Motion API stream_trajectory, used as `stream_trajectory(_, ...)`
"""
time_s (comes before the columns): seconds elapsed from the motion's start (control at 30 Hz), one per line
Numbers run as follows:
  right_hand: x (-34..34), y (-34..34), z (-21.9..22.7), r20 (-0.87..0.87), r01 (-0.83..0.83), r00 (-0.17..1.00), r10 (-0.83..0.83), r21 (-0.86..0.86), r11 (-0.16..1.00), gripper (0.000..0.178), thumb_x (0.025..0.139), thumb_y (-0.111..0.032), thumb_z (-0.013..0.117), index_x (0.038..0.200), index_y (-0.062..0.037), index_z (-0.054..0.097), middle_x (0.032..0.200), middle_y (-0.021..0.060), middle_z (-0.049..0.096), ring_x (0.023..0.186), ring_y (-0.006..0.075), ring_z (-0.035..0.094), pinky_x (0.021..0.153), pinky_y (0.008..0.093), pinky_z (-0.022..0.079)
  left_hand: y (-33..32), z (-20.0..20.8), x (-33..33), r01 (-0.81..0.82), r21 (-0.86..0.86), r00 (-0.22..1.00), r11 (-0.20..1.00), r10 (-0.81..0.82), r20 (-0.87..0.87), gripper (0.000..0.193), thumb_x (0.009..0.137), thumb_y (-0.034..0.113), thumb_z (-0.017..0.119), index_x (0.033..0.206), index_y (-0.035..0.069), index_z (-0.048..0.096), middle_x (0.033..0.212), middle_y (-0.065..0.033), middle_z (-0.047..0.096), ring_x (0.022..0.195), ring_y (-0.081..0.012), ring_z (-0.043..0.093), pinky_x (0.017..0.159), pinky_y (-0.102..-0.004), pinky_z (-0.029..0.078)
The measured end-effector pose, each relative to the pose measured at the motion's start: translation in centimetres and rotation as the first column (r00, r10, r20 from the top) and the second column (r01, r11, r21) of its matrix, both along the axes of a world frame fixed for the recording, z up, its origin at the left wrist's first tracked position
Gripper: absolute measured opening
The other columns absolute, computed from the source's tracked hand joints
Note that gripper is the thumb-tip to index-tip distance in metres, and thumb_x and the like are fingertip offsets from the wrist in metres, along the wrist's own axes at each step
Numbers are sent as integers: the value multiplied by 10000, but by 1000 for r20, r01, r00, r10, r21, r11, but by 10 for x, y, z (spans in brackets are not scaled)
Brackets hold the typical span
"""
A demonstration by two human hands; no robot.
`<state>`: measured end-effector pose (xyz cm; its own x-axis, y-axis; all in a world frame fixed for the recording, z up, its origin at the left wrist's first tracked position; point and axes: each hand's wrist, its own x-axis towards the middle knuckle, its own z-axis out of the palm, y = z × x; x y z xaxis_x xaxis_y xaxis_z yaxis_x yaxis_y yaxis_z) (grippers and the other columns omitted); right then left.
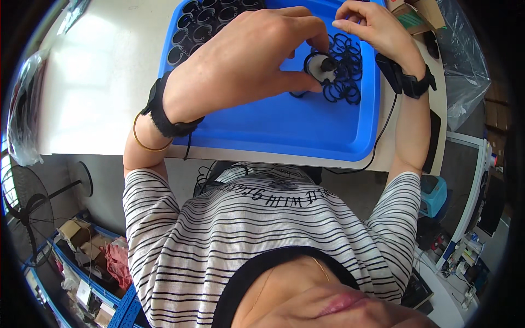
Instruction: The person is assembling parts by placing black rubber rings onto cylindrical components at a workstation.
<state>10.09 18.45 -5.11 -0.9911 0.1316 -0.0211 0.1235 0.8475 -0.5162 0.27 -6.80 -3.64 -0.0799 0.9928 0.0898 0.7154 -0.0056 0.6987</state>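
Observation:
My left hand (246, 54) reaches across a blue tray (262, 131). Its thumb and fingers grip a round part with a pale face, a black rim and a dark stub in the middle (319, 66). Beside that part lies a pile of black C-shaped rings (345, 57) on the tray's right side. Above the pile is my right hand (377, 30), fingers curled and thumb drawn in; anything between the fingertips is too small or hidden to make out. Several dark cylindrical cups (203, 31) stand in rows at the tray's far left, partly behind my left hand.
The tray rests on a pale table (98, 93). An open cardboard box (418, 16) and clear plastic sheeting (462, 60) are at the far right. Black wristbands are on both wrists, with a cable (385, 128) running off the right one. A fan (33, 210) stands lower left.

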Motion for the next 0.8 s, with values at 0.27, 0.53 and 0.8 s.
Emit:
stream_trajectory(0.27,-2,7,-10,28,-116,993,115,16,993,276,902,-248,747,965,18,719,835,137,745,763,234,722,695,344,534,-3,-18,6,-9,294,980,956,68,-190,424,758,96,837,1136,17,662,1012,-150,700,938,-353,698,820,-411,564)
stream_trajectory(0.53,-6,18,-46,-555,-497,716,423,21,868,285,854,-238,771,963,18,707,848,152,737,756,267,714,685,358,533,2,-27,2,7,243,970,970,52,-238,503,748,140,884,1200,79,671,1042,-82,688,835,-246,651,755,-359,556)
stream_trajectory(0.8,-4,20,-58,91,-143,988,121,299,944,388,746,-219,828,1045,-62,635,880,106,650,820,298,638,729,423,487,-4,-5,-1,36,149,959,988,8,-284,745,755,147,879,1422,107,550,1341,-156,632,1064,-335,691,916,-370,575)
